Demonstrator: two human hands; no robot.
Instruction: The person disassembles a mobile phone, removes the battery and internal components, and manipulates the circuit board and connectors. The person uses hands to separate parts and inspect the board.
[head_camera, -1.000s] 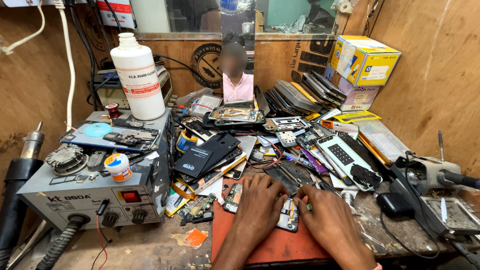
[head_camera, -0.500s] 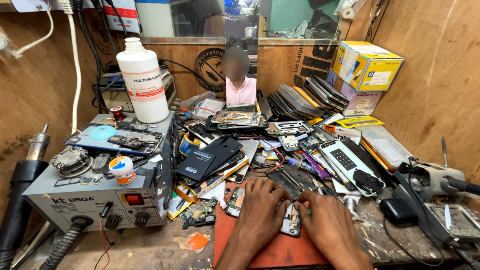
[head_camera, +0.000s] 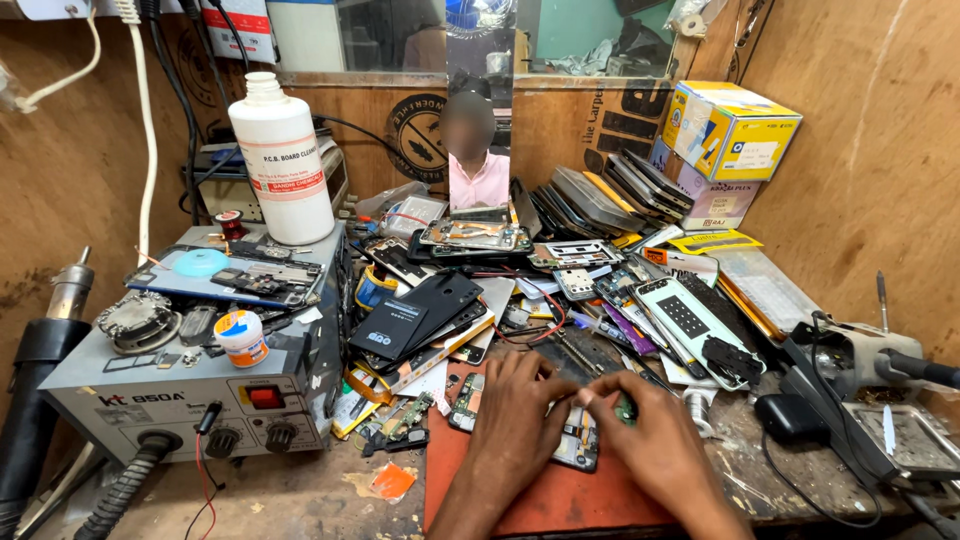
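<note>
Opened phone (head_camera: 572, 440) lies on red mat (head_camera: 560, 500) under both hands, long axis running away from person; left hand (head_camera: 520, 410) flat on its near-left side, fingers spread; right hand (head_camera: 640, 430) pinching sth small at top edge w/ fingertips; both equally close.

A worn wooden desk (head_camera: 300, 495) is seen, crowded with phone parts. A red mat (head_camera: 560, 500) is laid at its front edge, with an opened phone (head_camera: 578, 445) on it. A grey rework station (head_camera: 190, 385) is set at the left, a black phone back cover (head_camera: 415, 315) lies mid-desk, and stacked phone frames (head_camera: 590, 200) are leaned behind.
</note>
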